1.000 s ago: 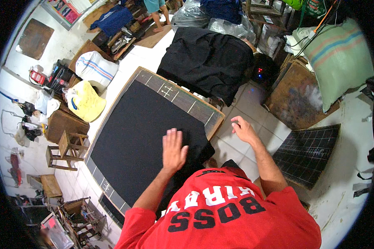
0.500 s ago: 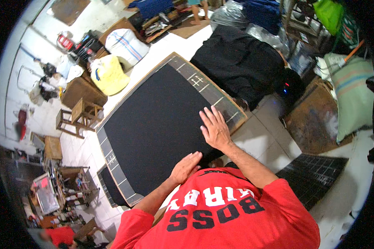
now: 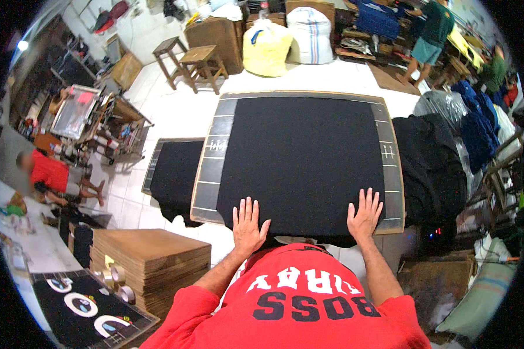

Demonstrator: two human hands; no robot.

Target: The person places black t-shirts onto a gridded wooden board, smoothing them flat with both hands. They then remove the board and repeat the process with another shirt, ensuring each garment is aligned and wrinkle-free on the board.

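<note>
A piece of black cloth (image 3: pixel 303 157) is spread smooth over a dark board (image 3: pixel 209 168) with white marks down its left and right margins. My left hand (image 3: pixel 248 225) lies flat on the cloth's near left corner, fingers extended and thumb apart. At the near right corner my right hand (image 3: pixel 365 214) also rests flat, its fingers pointing away from me. Neither hand holds anything. The near edge of the cloth drops toward my red shirt (image 3: pixel 314 291), which hides part of it.
Another board with black cloth (image 3: pixel 177 168) lies lower on the left. A pile of black fabric (image 3: pixel 431 163) adjoins the right side. A cardboard stack (image 3: pixel 151 256), tape rolls (image 3: pixel 118 273) and a printed black panel (image 3: pixel 81 302) are near left. Wooden stools (image 3: pixel 201 64) and other people stand farther off.
The view has swung left, so the board now appears squarer to me. My hands have moved farther apart, from the near edge and right side to the two near corners.
</note>
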